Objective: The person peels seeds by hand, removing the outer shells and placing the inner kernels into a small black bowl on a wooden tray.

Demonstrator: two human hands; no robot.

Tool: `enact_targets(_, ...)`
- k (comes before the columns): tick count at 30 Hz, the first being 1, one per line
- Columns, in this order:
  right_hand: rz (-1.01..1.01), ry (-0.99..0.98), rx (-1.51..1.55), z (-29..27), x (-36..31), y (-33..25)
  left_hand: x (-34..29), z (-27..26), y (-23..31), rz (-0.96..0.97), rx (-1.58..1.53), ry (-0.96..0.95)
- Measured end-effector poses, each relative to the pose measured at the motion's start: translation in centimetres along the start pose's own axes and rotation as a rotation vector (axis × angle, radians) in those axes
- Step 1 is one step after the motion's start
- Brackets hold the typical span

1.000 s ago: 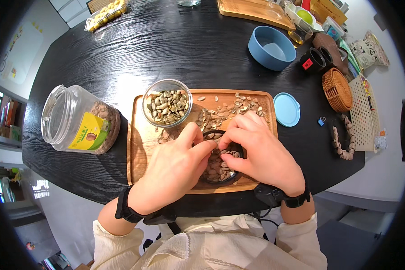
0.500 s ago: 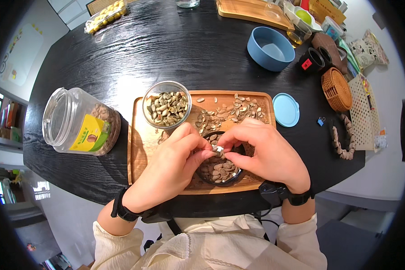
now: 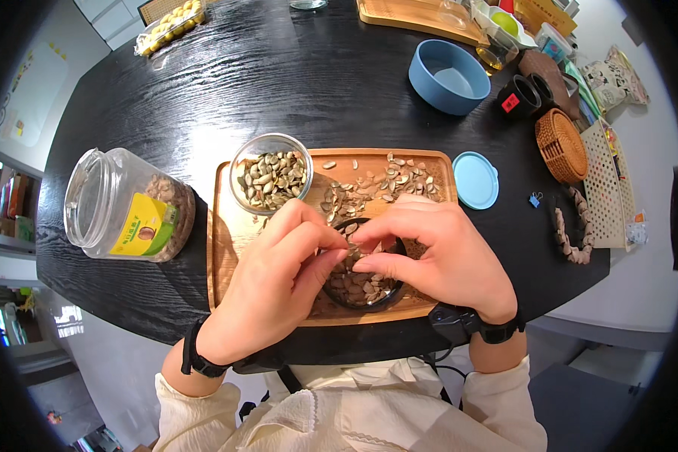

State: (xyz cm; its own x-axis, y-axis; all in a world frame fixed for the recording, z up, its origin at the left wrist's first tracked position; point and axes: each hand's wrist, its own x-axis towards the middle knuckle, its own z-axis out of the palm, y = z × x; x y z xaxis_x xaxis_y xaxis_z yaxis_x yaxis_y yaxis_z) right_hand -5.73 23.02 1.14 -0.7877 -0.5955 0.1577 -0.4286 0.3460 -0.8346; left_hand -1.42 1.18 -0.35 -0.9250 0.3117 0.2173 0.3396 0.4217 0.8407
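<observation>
Over a round dark bowl [image 3: 364,306] of brown-shelled seeds [image 3: 354,290], my two hands are close together. The fingertips of my left hand [image 3: 279,282] are pinched; whatever they hold is too small and hidden to name. Just beside them, the thumb and forefinger of my right hand [image 3: 448,260] stand apart, with nothing visible between them. A clear bowl [image 3: 306,197] of greenish shelled kernels [image 3: 273,177] sits at the far left of the wooden tray [image 3: 222,260]. Loose seed shells [image 3: 407,179] lie scattered over the tray's far right.
Left of the tray stands an open plastic jar [image 3: 132,207], partly filled. To the right lie a light blue lid [image 3: 475,181], a blue clip [image 3: 535,199] and a woven basket [image 3: 562,147]. Farther back are a blue bowl [image 3: 448,79] and dark cups [image 3: 518,98].
A pale piece showed between my fingertips before and is out of sight now. My right thumb and forefinger have spread. Both hands have shifted slightly left in the picture, as has the whole scene.
</observation>
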Motion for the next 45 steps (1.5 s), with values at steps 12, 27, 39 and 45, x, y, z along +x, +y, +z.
enact_targets(12, 0.212, 0.207, -0.393, -1.3, -0.9, 2.1, 0.3, -2.2, -0.8, -0.004, 0.441, 0.525)
enact_targets(27, -0.016, -0.053, -0.307, 1.2, -0.7, 1.0, 0.2, -0.2, 0.3, 0.212, 0.311, 0.244)
enact_targets(39, 0.071, 0.118, 0.116, 1.3, -0.4, -0.1, -0.5, 0.3, 0.1, -0.230, -0.208, 0.002)
enact_targets(45, 0.058, 0.158, 0.168, 2.0, -0.5, -0.2, -0.3, 0.4, 0.0, -0.101, -0.056, 0.029)
